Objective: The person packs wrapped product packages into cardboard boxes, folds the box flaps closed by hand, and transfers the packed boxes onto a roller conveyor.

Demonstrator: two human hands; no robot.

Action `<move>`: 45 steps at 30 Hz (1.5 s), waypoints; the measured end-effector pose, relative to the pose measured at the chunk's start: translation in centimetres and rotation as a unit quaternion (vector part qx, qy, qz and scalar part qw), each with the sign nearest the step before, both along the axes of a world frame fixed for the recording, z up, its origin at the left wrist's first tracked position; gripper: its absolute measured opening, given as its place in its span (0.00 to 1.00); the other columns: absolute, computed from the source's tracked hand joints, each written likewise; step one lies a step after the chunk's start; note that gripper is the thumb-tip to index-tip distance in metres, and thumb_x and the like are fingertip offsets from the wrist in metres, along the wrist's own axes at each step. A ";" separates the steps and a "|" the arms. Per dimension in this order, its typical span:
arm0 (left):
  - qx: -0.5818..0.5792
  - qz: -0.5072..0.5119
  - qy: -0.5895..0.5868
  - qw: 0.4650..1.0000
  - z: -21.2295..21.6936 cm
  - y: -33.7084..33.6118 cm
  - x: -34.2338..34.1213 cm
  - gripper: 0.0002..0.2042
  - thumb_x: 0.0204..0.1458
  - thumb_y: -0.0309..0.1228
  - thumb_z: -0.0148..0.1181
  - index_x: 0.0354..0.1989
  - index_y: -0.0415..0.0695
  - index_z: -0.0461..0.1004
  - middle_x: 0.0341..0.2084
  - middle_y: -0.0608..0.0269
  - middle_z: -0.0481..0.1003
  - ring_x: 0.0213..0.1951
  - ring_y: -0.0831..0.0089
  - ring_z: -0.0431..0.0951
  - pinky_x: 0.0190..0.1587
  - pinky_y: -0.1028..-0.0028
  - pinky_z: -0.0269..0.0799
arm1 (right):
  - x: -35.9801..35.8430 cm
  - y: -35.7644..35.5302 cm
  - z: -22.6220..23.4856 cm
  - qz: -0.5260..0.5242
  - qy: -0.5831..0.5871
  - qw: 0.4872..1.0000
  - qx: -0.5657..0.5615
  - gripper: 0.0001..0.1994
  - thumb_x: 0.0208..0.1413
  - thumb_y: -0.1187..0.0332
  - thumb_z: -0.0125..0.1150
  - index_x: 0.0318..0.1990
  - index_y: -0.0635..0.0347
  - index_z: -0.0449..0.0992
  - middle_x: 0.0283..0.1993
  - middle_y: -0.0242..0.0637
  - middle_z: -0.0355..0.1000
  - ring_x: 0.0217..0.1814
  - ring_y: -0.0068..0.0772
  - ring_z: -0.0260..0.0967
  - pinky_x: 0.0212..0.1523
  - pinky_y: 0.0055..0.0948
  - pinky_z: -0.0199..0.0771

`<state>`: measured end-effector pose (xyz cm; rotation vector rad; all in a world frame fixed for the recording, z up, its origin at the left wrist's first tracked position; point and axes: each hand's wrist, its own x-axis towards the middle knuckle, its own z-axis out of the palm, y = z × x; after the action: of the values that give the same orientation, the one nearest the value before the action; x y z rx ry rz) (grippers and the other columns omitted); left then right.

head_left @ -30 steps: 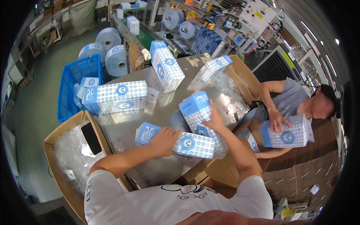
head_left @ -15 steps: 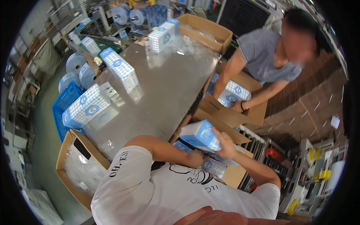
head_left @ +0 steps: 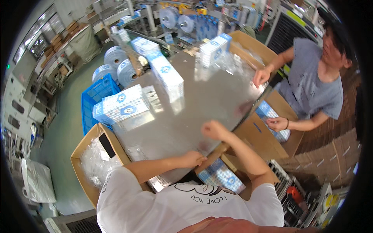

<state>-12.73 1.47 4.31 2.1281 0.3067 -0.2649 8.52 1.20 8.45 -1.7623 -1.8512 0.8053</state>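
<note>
My left hand point(head_left: 193, 159) is over the table's near edge, beside a cardboard carton, its fingers curled and nothing visible in them. Farther forward, my right hand point(head_left: 213, 130) hovers over the metal table point(head_left: 206, 97), loosely fisted and slightly blurred, also with nothing showing in it. Between my arms stands the open brown carton point(head_left: 211, 155). Blue-and-white patterned boxes point(head_left: 223, 176) lie inside it, partly hidden by my right forearm. On the table's left side rests a wrapped patterned box point(head_left: 126, 104), and a longer row of similar boxes point(head_left: 167, 75) lies beyond it.
A co-worker point(head_left: 311, 77) at the right has one hand at the table edge and another at a carton point(head_left: 293, 136). Clear plastic wrap fills a carton point(head_left: 95, 165) at my left. A blue crate point(head_left: 90, 105) and film rolls point(head_left: 116, 58) stand past the table.
The patterned box my right hand held is now out of it, and both hands have moved up toward the table. The view has shifted. The co-worker has straightened, one hand raised to the table.
</note>
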 end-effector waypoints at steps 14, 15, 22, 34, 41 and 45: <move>0.324 0.151 -0.249 0.900 6.4 16.3 -9.6 0.32 0.43 0.31 0.64 0.59 0.39 0.61 0.54 0.51 0.65 0.57 0.53 0.65 0.61 0.55 0.57 | -5.0 15.2 2.4 -0.014 -0.198 0.974 -0.105 0.57 0.37 0.57 0.75 0.73 0.48 0.39 0.58 0.60 0.62 0.55 0.60 0.66 0.56 0.44 0.67; 0.418 0.121 -0.272 0.858 7.2 17.5 -9.7 0.35 0.41 0.35 0.66 0.59 0.38 0.61 0.56 0.53 0.64 0.58 0.53 0.64 0.64 0.52 0.51 | -5.5 12.7 4.1 0.044 -0.190 0.971 -0.141 0.55 0.40 0.58 0.73 0.73 0.50 0.40 0.56 0.59 0.63 0.56 0.59 0.66 0.58 0.41 0.66; 0.386 -0.062 -0.175 0.904 4.7 17.6 -5.3 0.40 0.30 0.46 0.70 0.55 0.38 0.65 0.47 0.54 0.70 0.53 0.63 0.68 0.59 0.65 0.56 | -2.9 27.5 8.6 0.041 -0.235 0.966 0.103 0.47 0.51 0.48 0.62 0.71 0.59 0.44 0.67 0.54 0.57 0.59 0.56 0.66 0.59 0.43 0.65; 0.305 0.034 -0.288 0.907 4.0 15.3 -10.3 0.36 0.28 0.34 0.64 0.53 0.34 0.66 0.41 0.52 0.71 0.46 0.58 0.71 0.52 0.66 0.62 | 0.8 12.4 3.8 0.005 -0.184 0.981 -0.055 0.55 0.41 0.56 0.72 0.73 0.47 0.38 0.52 0.54 0.70 0.48 0.49 0.72 0.51 0.37 0.70; 0.337 0.030 -0.278 0.899 3.7 12.5 -8.3 0.35 0.31 0.33 0.65 0.53 0.32 0.66 0.39 0.51 0.71 0.44 0.58 0.71 0.50 0.65 0.63 | -6.6 9.9 3.9 -0.127 -0.308 0.941 -0.057 0.60 0.33 0.62 0.77 0.73 0.48 0.39 0.54 0.64 0.62 0.57 0.56 0.65 0.56 0.45 0.67; 0.326 0.014 -0.222 0.919 6.5 10.0 -6.8 0.36 0.39 0.37 0.65 0.59 0.34 0.61 0.42 0.50 0.71 0.47 0.55 0.70 0.54 0.61 0.61 | -3.1 7.8 5.4 -0.110 -0.239 0.965 0.018 0.57 0.32 0.68 0.75 0.72 0.46 0.43 0.47 0.55 0.65 0.51 0.56 0.66 0.51 0.43 0.69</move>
<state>-19.54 11.49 10.81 2.7522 0.1663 0.3975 5.39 9.04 13.81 -2.2330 -1.8831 0.2699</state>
